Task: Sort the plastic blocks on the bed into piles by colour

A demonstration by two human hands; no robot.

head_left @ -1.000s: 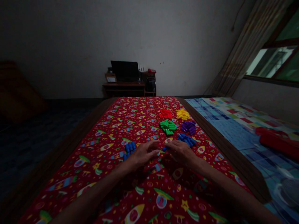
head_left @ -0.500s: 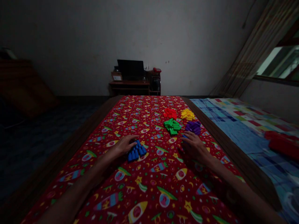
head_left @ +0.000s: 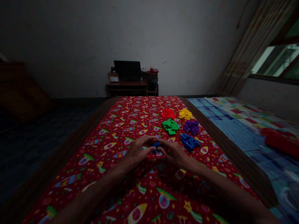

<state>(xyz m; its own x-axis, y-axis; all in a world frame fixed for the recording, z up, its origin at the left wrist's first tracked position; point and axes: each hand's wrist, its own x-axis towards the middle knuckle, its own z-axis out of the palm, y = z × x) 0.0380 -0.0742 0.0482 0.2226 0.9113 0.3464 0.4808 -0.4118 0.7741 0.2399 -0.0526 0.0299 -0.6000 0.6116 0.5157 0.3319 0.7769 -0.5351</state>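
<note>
Both hands meet near the middle of the red patterned cloth. My left hand [head_left: 139, 149] curls round the left side of a small group of blue pieces [head_left: 156, 146], and my right hand [head_left: 173, 151] curls round its right side. The fingers partly hide these pieces. Just right of my right hand lies a pile of blue pieces [head_left: 189, 142]. Beyond it are a purple pile [head_left: 191, 127] and a green pile [head_left: 170, 126]. A red pile [head_left: 168, 114] and a yellow pile [head_left: 186, 114] lie farthest back.
The cloth [head_left: 112, 174] covers a long table with brown edges. On the right, a bed with a checked cover [head_left: 224, 124] holds a red object [head_left: 281, 143]. A desk with a dark monitor [head_left: 127, 70] stands by the far wall.
My left hand has moved right with the blue pieces. My right hand has come left off the other blue pile, which now shows fully. The view has shifted slightly.
</note>
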